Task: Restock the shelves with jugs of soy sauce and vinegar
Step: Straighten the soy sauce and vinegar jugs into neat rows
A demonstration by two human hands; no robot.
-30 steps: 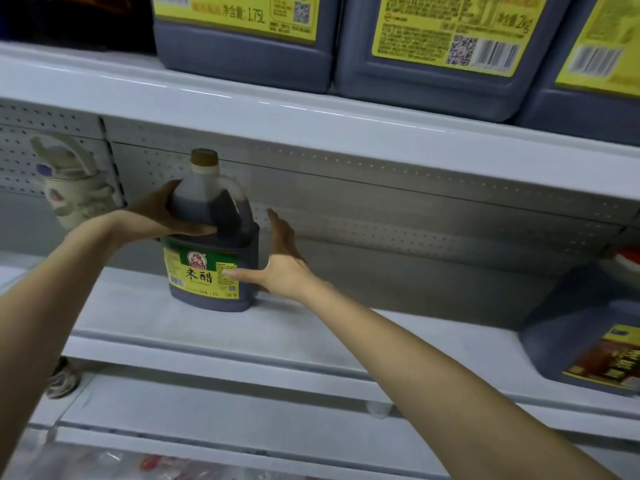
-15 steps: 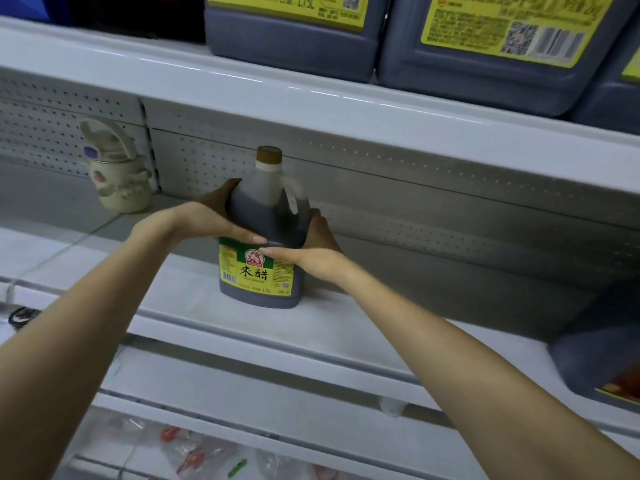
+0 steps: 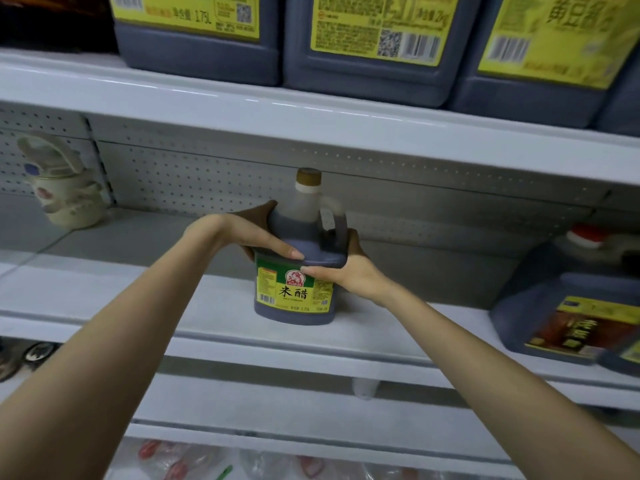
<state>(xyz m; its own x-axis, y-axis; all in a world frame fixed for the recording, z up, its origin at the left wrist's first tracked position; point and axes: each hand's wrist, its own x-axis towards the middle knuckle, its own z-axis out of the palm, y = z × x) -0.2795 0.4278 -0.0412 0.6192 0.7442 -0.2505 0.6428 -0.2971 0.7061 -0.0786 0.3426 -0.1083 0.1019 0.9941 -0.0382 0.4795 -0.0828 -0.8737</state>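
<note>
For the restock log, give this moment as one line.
step: shelving | left hand: grips vinegar jug shoulder | right hand: grips jug side | jug: upright on middle shelf

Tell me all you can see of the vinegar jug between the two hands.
The vinegar jug is translucent plastic, filled with dark liquid, with a brown cap, a side handle and a green-and-yellow label. It stands upright on the white shelf. The left hand and right hand grip its shoulders.

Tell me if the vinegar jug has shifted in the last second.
Yes. The vinegar jug has slid right, away from the cream pitcher and toward the red-capped jug.
</note>
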